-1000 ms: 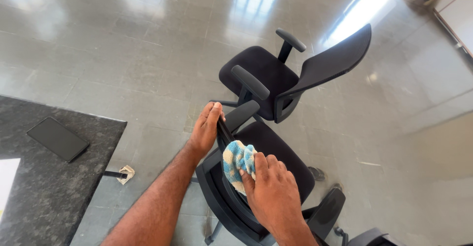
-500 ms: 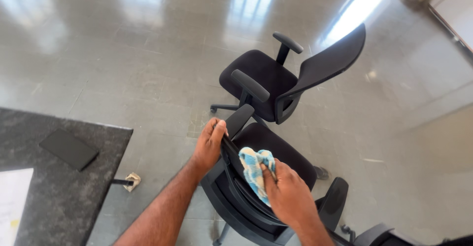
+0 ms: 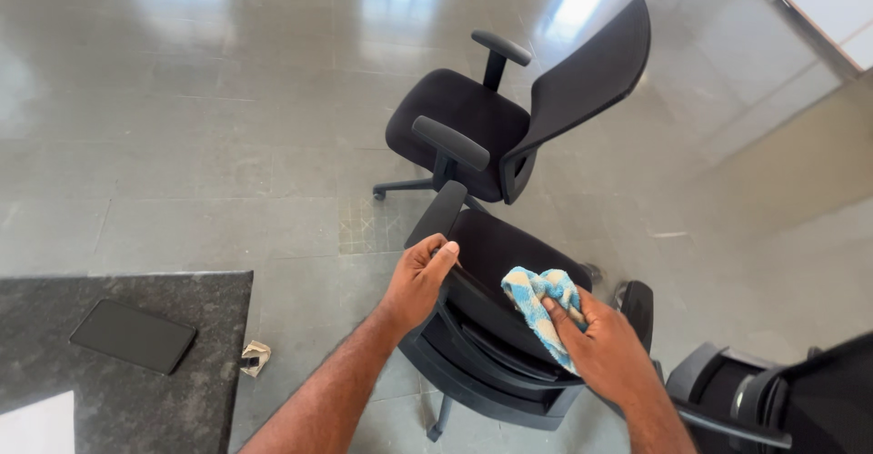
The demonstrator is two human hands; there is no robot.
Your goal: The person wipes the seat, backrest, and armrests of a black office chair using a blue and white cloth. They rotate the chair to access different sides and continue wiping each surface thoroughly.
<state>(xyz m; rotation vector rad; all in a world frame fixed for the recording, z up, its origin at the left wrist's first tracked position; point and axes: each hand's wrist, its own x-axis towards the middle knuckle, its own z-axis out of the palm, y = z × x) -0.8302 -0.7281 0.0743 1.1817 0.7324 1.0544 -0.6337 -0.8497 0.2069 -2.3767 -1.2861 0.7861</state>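
Note:
A black office chair (image 3: 509, 254) stands right below me, seen from above its backrest. My left hand (image 3: 418, 281) grips the top edge of that backrest at its left end. My right hand (image 3: 600, 349) presses a blue and cream checked cloth (image 3: 541, 304) against the backrest's top, further right. The chair's seat and one armrest (image 3: 436, 213) show beyond the hands.
A second black office chair (image 3: 509, 117) with a reclined mesh back stands just beyond on the glossy tiled floor. A dark stone table (image 3: 109, 363) at lower left holds a black phone (image 3: 132, 336) and a white sheet (image 3: 36, 427). Part of a third chair (image 3: 773, 399) sits at lower right.
My right hand has slid the cloth rightward along the backrest top. The view has shifted, so the table sits further left. My left hand keeps its grip.

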